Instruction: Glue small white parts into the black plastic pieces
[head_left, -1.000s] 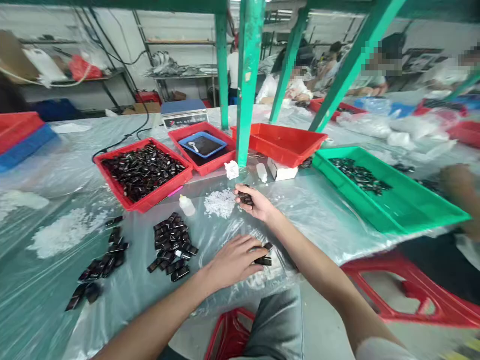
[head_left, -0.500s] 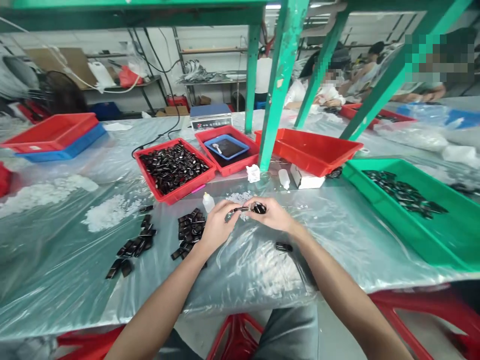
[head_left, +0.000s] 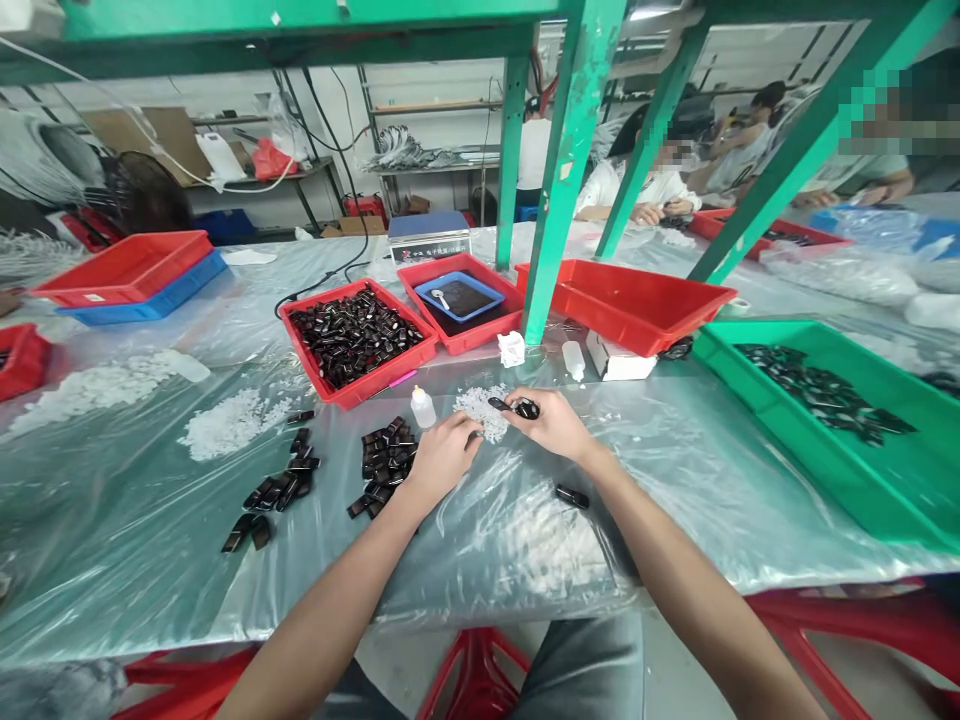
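Note:
My right hand (head_left: 553, 424) is closed around small black parts (head_left: 528, 409), one of them poking out toward the left between thumb and finger. My left hand (head_left: 448, 452) has its fingertips bent together at the edge of a small pile of white pieces (head_left: 480, 402); what they pinch, if anything, is too small to name. A small white bottle (head_left: 422, 407) with a yellowish tip stands just behind my left hand. Left of that hand lies a heap of black parts (head_left: 386, 455), with a looser group (head_left: 281, 488) farther left. One black part (head_left: 572, 496) lies below my right hand.
Behind stand a red tray of black parts (head_left: 358, 335), a red tray with a blue tray inside (head_left: 465, 325), a scale (head_left: 429, 240) and a tilted red tray (head_left: 626, 300). A green post (head_left: 559, 190) rises there. At right is a green tray (head_left: 806, 465). Other people sit farther back.
My hands have moved apart. My left hand has left the black part and lowered toward the white pieces, while my right hand keeps the black parts. The view has shifted slightly.

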